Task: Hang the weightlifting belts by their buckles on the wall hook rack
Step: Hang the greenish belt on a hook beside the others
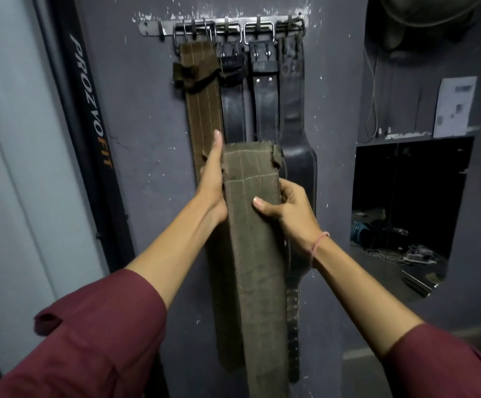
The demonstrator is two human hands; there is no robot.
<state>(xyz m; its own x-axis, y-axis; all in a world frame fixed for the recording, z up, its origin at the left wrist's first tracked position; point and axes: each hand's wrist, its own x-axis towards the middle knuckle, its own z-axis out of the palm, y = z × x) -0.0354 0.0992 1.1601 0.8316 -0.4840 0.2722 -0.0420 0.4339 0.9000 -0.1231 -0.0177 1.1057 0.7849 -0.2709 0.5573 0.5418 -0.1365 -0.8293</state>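
Grey wall (135, 110) | olive belt (250, 254) gripped between left hand (212, 179), right hand (291, 209)

One brand name could be read: "PROZVOFIT", printed lengthwise down a black upright post (89, 116) that stood left of the wall hook rack (222, 25). The letters "PROZVO" were pale grey and "FIT" was orange, reading from top to bottom. A white paper sheet (453, 107) on the ledge at right carried dark print, too small and blurred to read.
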